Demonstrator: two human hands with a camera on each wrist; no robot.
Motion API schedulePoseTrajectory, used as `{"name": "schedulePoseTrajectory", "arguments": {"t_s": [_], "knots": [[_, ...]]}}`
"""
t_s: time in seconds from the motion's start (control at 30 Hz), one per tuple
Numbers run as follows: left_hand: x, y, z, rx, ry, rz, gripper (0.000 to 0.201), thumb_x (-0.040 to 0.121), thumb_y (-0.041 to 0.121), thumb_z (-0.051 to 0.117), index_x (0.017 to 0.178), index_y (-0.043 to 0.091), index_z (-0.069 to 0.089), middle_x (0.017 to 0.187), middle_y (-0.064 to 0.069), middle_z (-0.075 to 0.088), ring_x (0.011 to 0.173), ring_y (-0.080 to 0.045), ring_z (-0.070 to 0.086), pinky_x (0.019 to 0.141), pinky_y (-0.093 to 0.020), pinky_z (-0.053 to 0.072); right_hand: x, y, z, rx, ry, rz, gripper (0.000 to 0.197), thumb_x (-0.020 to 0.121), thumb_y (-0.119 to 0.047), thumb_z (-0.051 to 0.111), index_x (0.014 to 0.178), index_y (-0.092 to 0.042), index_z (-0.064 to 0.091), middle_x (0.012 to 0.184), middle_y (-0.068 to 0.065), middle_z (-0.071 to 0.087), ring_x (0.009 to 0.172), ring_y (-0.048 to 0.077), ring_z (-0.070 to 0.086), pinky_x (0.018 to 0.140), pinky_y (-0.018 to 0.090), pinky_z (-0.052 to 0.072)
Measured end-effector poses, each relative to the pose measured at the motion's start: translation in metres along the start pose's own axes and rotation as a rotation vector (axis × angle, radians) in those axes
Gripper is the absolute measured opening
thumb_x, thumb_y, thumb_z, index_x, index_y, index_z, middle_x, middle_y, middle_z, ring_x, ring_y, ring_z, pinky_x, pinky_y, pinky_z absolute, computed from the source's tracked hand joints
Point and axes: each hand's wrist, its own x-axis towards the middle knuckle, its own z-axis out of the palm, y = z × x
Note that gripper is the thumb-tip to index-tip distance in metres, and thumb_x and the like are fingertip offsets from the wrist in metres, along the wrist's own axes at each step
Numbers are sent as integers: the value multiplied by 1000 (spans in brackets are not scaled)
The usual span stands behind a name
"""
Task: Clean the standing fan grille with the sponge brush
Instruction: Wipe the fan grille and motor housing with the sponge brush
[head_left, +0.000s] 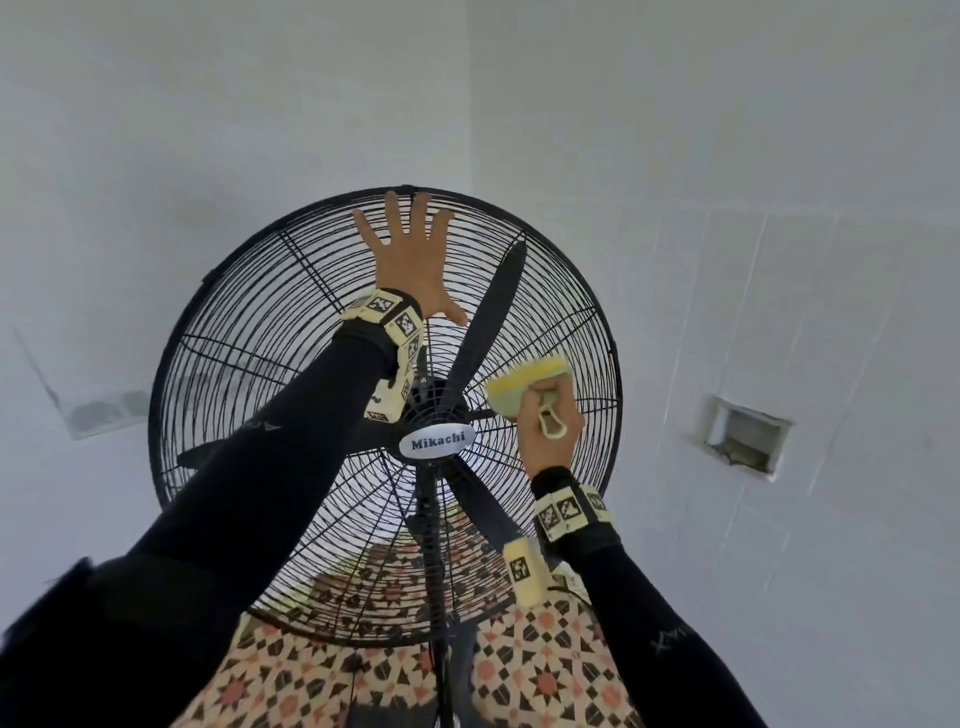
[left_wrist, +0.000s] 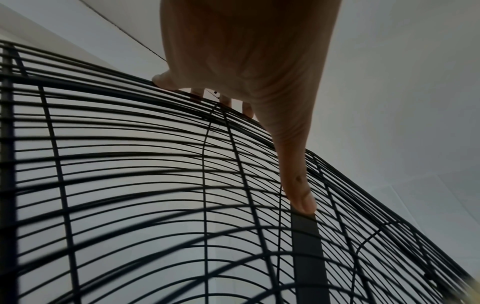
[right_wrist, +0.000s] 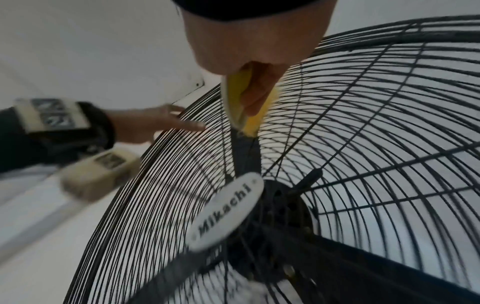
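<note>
A black wire fan grille (head_left: 249, 332) fills the middle of the head view, with a silver "Mikachi" badge (head_left: 436, 444) at its hub. My left hand (head_left: 413, 260) lies flat on the upper part of the grille (left_wrist: 130, 164), fingers spread and straight; the thumb (left_wrist: 298, 185) rests on the wires. My right hand (head_left: 550, 421) grips the pale handle of a yellow sponge brush (head_left: 524, 382), whose sponge touches the grille right of the hub. In the right wrist view the sponge brush (right_wrist: 250, 121) sits against the grille (right_wrist: 363, 123) just above the badge (right_wrist: 226, 209).
The fan's black pole (head_left: 434, 561) runs down over a patterned tile floor (head_left: 545, 670). White tiled walls stand behind, with a recessed niche (head_left: 743, 441) to the right. Dark fan blades (head_left: 493, 306) lie behind the wires.
</note>
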Motion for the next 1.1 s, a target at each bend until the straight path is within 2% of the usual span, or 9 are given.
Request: {"name": "schedulePoseTrajectory", "arguments": {"t_s": [0.1,0.17,0.27,0.43,0.6,0.77,0.93,1.03,1.1], "knots": [[0,0,-1,-6,12,3,156,48,83,83,165,19,3,173,-14,-5,155,-50,-11,111,-82,-6,-18,-4,6,-24,-401,-156,13,94,-23,52,95,-11,57,65,3,63,47,10,54,41,26,46],[0,0,-1,-7,8,8,155,49,84,82,165,19,2,173,-13,-6,155,-49,-11,111,-82,-6,-13,0,7,-68,-307,-88,8,95,-23,52,93,-17,58,67,0,65,48,12,57,42,27,49],[0,0,-2,27,-13,-1,154,52,85,80,165,20,-1,173,-14,-8,155,-49,-13,113,-82,-4,2,2,5,-143,43,13,13,99,-12,55,89,-19,56,65,-8,61,48,6,55,42,18,43],[-2,5,-3,52,-15,-7,153,53,86,78,165,20,-3,173,-15,-8,155,-50,-14,112,-83,-1,-11,-1,4,-65,-382,-183,11,97,-4,55,89,-12,58,65,-5,61,48,13,56,42,18,43],[-1,1,-5,51,-29,-11,153,55,84,79,165,20,-5,172,-15,-9,155,-49,-14,113,-82,-2,16,13,-8,-120,191,72,9,98,-4,54,92,-9,58,66,-7,59,50,0,55,46,22,43],[-1,2,-3,34,-17,-7,153,53,84,80,165,22,-4,173,-14,-8,155,-48,-14,113,-82,-3,-7,0,0,-67,-335,-99,7,96,-3,57,92,-8,60,70,-8,63,52,2,57,46,11,42],[-2,-3,-2,28,-9,-7,153,53,84,80,165,22,-4,173,-13,-10,155,-48,-14,113,-81,-5,8,-22,12,-79,-108,-132,8,95,-12,51,91,-13,58,59,-7,57,45,9,51,39,24,41],[-3,-3,-4,33,-23,-13,153,54,84,79,165,22,-6,173,-12,-12,155,-47,-15,113,-81,-5,-4,-27,18,-81,-440,-283,10,97,-19,49,95,-15,59,64,-2,63,44,10,54,38,25,46],[-2,-4,-6,32,-39,-13,153,54,84,79,165,23,-7,173,-12,-13,155,-47,-15,113,-81,-5,-11,-17,15,-164,-496,-259,15,96,-30,46,93,-18,55,62,-4,62,42,8,53,37,26,46]]}}
